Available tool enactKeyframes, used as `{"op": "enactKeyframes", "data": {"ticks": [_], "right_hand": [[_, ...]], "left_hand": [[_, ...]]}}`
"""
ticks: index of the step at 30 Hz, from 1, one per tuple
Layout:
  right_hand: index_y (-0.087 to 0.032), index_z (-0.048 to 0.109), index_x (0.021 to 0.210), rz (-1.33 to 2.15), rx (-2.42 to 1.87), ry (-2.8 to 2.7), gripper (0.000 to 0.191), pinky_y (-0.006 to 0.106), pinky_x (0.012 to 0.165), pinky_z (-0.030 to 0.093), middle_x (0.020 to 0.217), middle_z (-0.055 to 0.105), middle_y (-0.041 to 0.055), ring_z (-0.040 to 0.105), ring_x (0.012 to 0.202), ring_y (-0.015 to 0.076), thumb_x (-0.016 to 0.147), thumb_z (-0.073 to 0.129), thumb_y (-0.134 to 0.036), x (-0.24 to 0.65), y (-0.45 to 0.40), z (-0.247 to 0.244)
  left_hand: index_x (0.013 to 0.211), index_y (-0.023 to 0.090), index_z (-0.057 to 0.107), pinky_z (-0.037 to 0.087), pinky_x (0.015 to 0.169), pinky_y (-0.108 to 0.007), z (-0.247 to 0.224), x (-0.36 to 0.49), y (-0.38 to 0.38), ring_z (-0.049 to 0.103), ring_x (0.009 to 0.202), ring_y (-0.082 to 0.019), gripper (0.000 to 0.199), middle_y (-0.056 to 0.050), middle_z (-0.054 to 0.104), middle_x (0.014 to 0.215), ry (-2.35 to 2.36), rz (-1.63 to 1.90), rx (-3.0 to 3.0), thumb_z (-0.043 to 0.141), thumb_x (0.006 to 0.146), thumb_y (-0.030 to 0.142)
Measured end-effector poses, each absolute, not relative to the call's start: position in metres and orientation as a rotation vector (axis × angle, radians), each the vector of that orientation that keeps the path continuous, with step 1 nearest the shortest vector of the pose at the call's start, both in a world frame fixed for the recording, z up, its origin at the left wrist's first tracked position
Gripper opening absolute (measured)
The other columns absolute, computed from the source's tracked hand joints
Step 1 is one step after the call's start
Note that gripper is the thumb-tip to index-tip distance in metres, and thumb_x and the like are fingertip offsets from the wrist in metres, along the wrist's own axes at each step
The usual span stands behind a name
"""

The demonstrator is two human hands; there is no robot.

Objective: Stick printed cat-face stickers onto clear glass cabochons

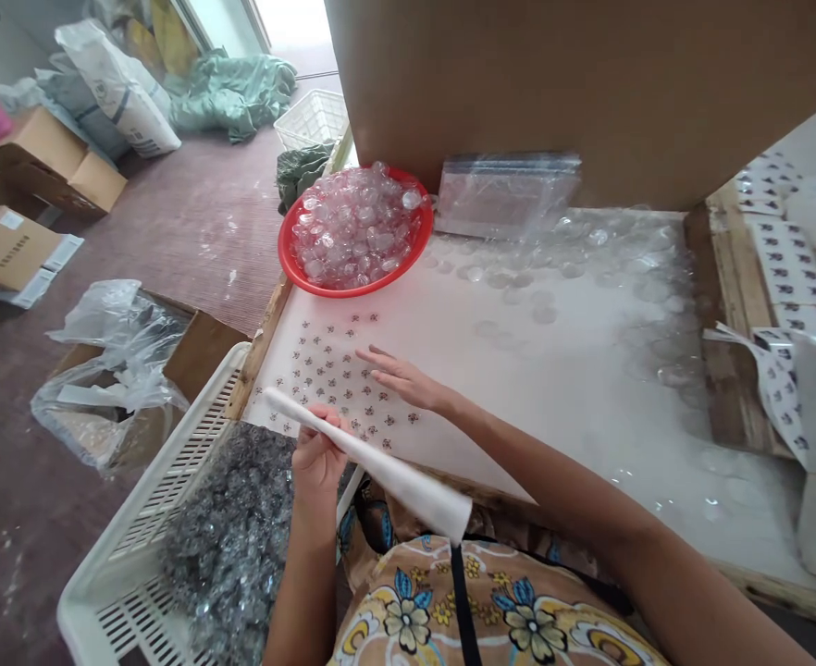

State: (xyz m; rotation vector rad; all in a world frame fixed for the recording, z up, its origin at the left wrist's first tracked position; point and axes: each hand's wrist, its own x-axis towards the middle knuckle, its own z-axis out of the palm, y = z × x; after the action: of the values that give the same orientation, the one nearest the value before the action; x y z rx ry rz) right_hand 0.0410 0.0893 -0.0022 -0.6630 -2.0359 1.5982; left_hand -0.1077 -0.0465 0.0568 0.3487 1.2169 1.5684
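My left hand [320,455] is closed around a long white paper sheet [394,481], which is curved and tilted, its near end hanging by my apron. My right hand [404,381] is open with fingers stretched out, low over the white tabletop [477,407]. Beneath and beside it, rows of small dark printed marks [321,365] cover the table's left part; whether they are loose pieces or printed on a sheet I cannot tell. Farther back, a red basin [352,291] is heaped with clear round plastic pieces [359,227].
A white plastic crate [165,481] of shiny clear pieces stands at the table's left edge. Clear discs [658,314] lie scattered at right and back, near plastic bags [505,194] and a large cardboard box [574,92]. Printed sticker sheets [793,268] lie far right, by a wooden strip.
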Motion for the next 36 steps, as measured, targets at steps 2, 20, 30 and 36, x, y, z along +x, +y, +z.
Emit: {"op": "enactKeyframes", "data": {"ticks": [2, 20, 30, 36], "right_hand": [[-0.020, 0.045, 0.141, 1.703, -0.630, -1.891, 0.050, 0.045, 0.112, 0.033, 0.139, 0.055, 0.0102, 0.044, 0.134, 0.0236, 0.096, 0.040, -0.040, 0.054, 0.091, 0.004], [-0.019, 0.066, 0.092, 1.809, -0.865, -1.759, 0.026, 0.025, 0.063, 0.047, 0.079, 0.069, 0.0015, 0.062, 0.071, 0.0142, 0.080, 0.066, -0.042, 0.104, 0.075, 0.046], [-0.017, 0.061, 0.067, 1.501, -1.279, -1.447, 0.017, 0.022, 0.052, 0.034, 0.059, 0.056, -0.0035, 0.046, 0.056, 0.0094, 0.076, 0.063, -0.031, 0.137, 0.065, 0.046], [-0.020, 0.057, 0.074, 1.039, -1.420, -0.870, 0.029, 0.021, 0.046, 0.033, 0.060, 0.052, -0.0041, 0.044, 0.051, 0.0089, 0.074, 0.069, -0.046, 0.263, 0.075, 0.064]], "left_hand": [[0.073, 0.026, 0.062, 0.025, 0.033, -0.019, 0.048, -0.100, -0.042, 0.029, 0.038, -0.005, 0.048, 0.006, 0.050, 0.053, 1.173, 1.634, 0.290, 0.085, 0.047, 0.058], [0.091, 0.016, 0.072, 0.055, 0.059, -0.026, 0.046, -0.058, -0.012, 0.071, 0.072, -0.021, 0.037, -0.005, 0.075, 0.079, 1.355, 1.368, 0.459, 0.085, 0.058, 0.028], [0.089, 0.012, 0.075, 0.059, 0.067, -0.030, 0.034, -0.033, 0.009, 0.071, 0.080, -0.025, 0.037, -0.009, 0.076, 0.085, 1.358, 1.168, 0.608, 0.085, 0.060, 0.032], [0.093, 0.013, 0.075, 0.060, 0.063, -0.025, 0.031, -0.020, 0.020, 0.072, 0.081, -0.023, 0.043, -0.010, 0.077, 0.088, 1.326, 1.151, 0.536, 0.088, 0.056, 0.030]]}}
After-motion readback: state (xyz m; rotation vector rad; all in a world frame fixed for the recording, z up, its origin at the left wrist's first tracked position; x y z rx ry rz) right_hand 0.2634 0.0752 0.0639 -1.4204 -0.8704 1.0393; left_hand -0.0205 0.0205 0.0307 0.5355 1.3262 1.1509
